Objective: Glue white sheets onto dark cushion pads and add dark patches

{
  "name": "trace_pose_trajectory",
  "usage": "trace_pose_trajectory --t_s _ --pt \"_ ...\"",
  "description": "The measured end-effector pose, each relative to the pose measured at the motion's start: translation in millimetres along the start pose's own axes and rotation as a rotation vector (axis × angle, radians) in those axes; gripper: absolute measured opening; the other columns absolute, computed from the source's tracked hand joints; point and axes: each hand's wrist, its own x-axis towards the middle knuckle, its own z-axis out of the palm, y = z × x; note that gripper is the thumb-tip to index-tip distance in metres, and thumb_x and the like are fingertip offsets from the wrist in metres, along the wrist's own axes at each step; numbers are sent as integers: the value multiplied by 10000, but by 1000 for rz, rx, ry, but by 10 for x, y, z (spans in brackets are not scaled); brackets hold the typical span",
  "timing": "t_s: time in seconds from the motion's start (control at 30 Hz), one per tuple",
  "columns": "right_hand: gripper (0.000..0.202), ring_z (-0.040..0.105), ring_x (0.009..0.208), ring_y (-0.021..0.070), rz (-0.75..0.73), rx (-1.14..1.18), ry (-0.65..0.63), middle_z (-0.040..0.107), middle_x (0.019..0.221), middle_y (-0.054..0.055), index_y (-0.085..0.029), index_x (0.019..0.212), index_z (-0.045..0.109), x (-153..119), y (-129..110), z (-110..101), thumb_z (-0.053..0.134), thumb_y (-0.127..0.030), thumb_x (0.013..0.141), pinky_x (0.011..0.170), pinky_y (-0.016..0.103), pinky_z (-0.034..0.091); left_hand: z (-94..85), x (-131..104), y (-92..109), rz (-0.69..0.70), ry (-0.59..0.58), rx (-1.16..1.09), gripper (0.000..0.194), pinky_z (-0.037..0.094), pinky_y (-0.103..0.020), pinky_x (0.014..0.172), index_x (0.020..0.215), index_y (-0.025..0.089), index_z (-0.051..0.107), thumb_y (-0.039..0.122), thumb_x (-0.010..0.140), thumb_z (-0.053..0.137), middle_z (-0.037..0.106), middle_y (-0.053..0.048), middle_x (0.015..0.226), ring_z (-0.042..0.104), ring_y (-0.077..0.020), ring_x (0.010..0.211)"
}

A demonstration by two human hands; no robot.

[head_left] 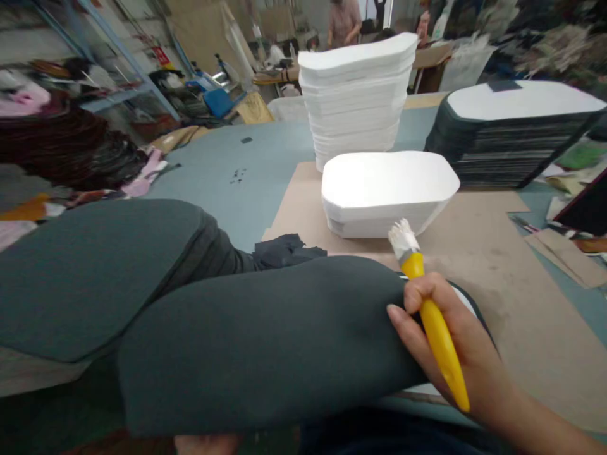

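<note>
My right hand (455,335) is closed round the yellow handle of a paintbrush (439,335), its white-coated bristles pointing up and away. The thumb and fingertips of that hand also rest at the right end of a long dark grey fabric piece (270,341) with rounded ends. My left hand (206,443) shows only in part at the bottom edge, under the near side of the fabric piece, holding it; its fingers are mostly hidden. Beneath the fabric's right end, a white panel with a dark rim (467,300) partly shows on the cardboard.
White panels stand in a low stack (389,180) and a tall stack (355,101). A dark-edged stack (516,139) sits at right, a dark grey fabric stack (95,272) at left. Fabric scraps (287,249) lie on the blue-grey table (208,170) beside cardboard (516,253). A person (344,25) is far behind.
</note>
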Motion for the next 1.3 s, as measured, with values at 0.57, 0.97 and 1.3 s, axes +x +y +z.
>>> trace_pose_trajectory --t_s 0.57,0.97,1.3 --pt "203 628 582 129 195 -454 101 586 768 -18 -265 930 501 -1007 1254 -1028 594 -444 959 548 217 514 1075 283 -362 -594 -259 156 466 628 -326 717 1053 151 737 431 716 896 802 -97 920 767 -254 823" --pt "192 703 633 196 353 -648 -111 671 821 14 -259 1034 497 -1513 1757 -925 495 -450 1009 555 302 508 981 344 -716 -312 -189 888 349 356 -209 383 693 220 521 548 802 571 531 47 529 539 -130 377" --pt "326 709 697 237 338 -780 -169 682 890 58 -245 1037 515 -1524 1716 -897 402 -551 1043 614 363 536 877 322 -768 -230 -202 1017 337 399 -241 462 713 229 534 523 875 547 525 44 550 560 -146 431"
